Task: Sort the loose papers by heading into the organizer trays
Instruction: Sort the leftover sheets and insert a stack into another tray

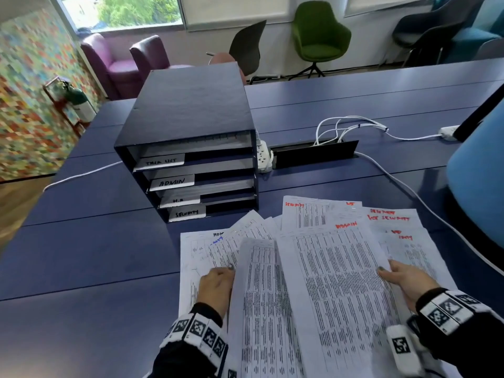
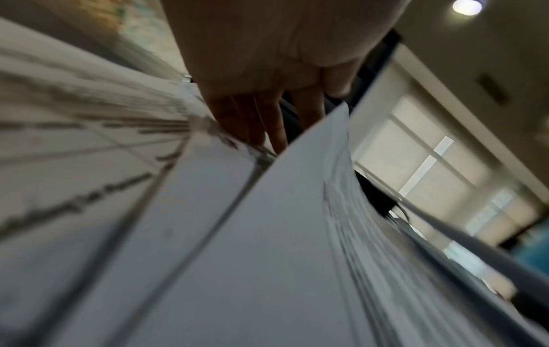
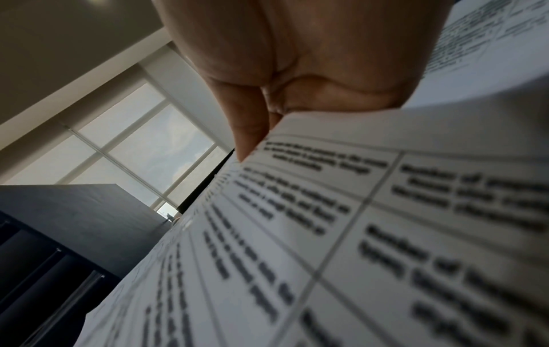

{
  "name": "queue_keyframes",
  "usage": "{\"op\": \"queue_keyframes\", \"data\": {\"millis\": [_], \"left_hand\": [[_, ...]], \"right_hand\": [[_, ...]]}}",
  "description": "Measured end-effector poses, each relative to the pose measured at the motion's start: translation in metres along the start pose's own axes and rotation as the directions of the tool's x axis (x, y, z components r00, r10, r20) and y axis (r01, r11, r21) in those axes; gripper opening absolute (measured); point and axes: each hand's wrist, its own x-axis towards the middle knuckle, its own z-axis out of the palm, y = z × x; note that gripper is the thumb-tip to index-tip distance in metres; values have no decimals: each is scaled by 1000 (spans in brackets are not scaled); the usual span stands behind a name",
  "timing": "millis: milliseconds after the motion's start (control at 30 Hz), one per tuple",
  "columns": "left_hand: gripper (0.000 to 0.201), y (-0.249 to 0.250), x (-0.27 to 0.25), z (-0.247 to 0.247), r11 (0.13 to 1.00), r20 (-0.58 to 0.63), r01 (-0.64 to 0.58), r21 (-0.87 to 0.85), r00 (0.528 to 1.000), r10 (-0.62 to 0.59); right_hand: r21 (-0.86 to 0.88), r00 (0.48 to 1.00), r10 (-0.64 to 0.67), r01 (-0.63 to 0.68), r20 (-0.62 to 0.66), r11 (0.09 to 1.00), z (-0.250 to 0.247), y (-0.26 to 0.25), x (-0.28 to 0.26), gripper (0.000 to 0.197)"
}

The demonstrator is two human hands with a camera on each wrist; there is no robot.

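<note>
The dark blue bench (image 1: 81, 241) carries a four-tray organizer (image 1: 188, 143) toward its far left, trays labelled by heading and open toward the person for easy filing. Loose papers (image 1: 381, 222) fan along the near edge so the handwritten headings show. The right hand (image 1: 406, 279) pinches the right edge of the top "ADMIN" sheet (image 1: 335, 282), likely to lift it; the left hand (image 1: 215, 287), fingers curled, steadies the curled neighbouring sheet (image 1: 261, 296).

Soft daylight enters from the windows (image 1: 136, 10) at twelve o'clock; head view bends at its edges, both wrist views blur heavily up close.
</note>
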Motion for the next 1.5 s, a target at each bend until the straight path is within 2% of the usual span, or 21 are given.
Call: {"op": "queue_keyframes", "data": {"millis": [67,100,167,233,267,333,400,467,533,600,667,767,967,1100,1167,1267,1333,1433,1500], "left_hand": [[22,-5,2,-5,965,-105,125,-230,983,-153],[23,-10,3,-7,953,-136,156,-259,971,-196],[26,-19,6,-11,971,-219,186,-149,952,-216],[14,-23,8,-13,977,-300,208,-50,930,-213],[12,-23,8,-13,971,-300,225,-77,924,-237],[37,-21,7,-14,946,-282,255,-198,910,-304],[48,-18,9,-15,899,-249,317,-302,884,-395],[44,-19,13,-18,868,-213,387,-312,862,-461],[31,-22,15,-20,888,-173,413,-202,878,-447],[22,-24,13,-19,897,-219,431,-100,870,-442],[17,-21,9,-16,890,-292,447,-91,842,-453],[12,-15,5,-15,894,-258,398,-206,859,-442],[11,-16,8,-17,913,-169,298,-280,921,-352],[12,-1,-3,-16,961,-135,133,-244,976,-170],[17,7,-4,-22,980,-186,50,-193,979,-87],[18,21,-2,-36,984,-315,-76,-158,949,23],[20,32,0,-46,979,-384,-140,-147,920,74],[19,51,0,-66,963,-510,-241,-121,847,148],[19,63,-2,-78,944,-590,-314,-103,783,196]], "right_hand": [[-37,1000,-1,1,-5,999,-1,1,4,42],[-46,1000,-3,3,-8,999,-1,2,5,43],[-30,1000,9,-9,-2,1000,-1,0,3,44],[-35,1000,17,-17,-1,999,0,0,3,45],[-39,1000,21,-21,0,999,0,-2,3,45],[-54,1000,21,-21,4,998,1,-3,2,49],[-53,1000,25,-24,13,998,2,-4,0,55],[-77,1000,28,-27,10,997,2,-7,0,55],[-125,998,52,-47,36,991,1,-13,-5,59],[-149,997,56,-48,49,988,0,-17,-8,61],[-162,998,42,-34,47,986,-1,-18,-11,61],[-201,998,44,-33,53,979,-1,-14,-10,61],[-157,998,41,-33,47,987,1,-13,-9,60],[-130,998,53,-47,40,990,2,-12,-6,59],[-93,998,56,-52,40,994,2,-11,-4,58],[3,996,85,-85,33,996,2,-9,-4,59],[129,994,104,-107,31,986,3,-2,1,57],[401,995,92,-104,49,910,2,6,4,39],[494,997,71,-82,40,866,-2,11,1,34]]}}
